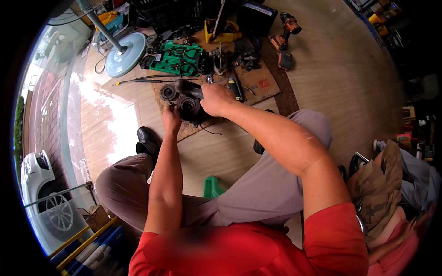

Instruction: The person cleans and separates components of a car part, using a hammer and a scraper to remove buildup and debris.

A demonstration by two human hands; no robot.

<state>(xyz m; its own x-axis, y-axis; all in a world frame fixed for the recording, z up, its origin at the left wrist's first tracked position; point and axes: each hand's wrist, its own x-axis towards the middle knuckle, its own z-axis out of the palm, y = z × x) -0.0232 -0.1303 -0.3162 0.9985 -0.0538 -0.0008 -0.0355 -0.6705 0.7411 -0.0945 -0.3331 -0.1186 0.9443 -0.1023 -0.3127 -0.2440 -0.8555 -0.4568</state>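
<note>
A dark, greasy machine part [189, 107] with two round, ringed faces is between my hands, over a cardboard sheet [267, 88]. My left hand [171, 119] is closed on its near left edge, beside the lower round face. My right hand [216, 98] wraps round the dark cylindrical end on its right side. A small shiny metal piece shows just beyond the right hand's knuckles; whether the hand touches it cannot be told. Beyond lie a black-handled tool [237, 85] and an open green tool case [176, 59].
A fan's round pale-blue base [125, 57] stands at the far left. A yellow tray [225, 33], a black battery-like box [258, 17] and an orange-black cordless drill [290, 24] lie beyond. A green stool [212, 187] is between my legs. Another person [386, 184] sits at right.
</note>
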